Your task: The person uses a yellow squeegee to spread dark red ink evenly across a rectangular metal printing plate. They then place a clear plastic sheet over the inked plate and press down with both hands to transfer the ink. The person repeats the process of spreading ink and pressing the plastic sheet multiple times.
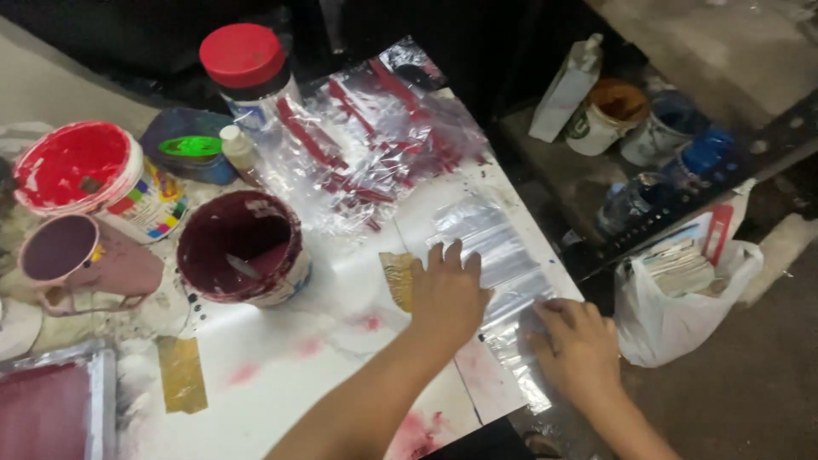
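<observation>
Near the right edge of the table [281, 375], the left hand [445, 294] lies flat, fingers together, pinning a clear plastic sheet [503, 255] so it cannot slide. The right hand [575, 345], fingers curled, presses the sheet's near end at the table's edge, apparently to smooth it.

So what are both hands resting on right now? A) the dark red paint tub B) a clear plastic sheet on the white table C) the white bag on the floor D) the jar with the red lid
B: the left hand and right hand both lie flat on the clear plastic sheet on the white table, apart from the tubs.
</observation>
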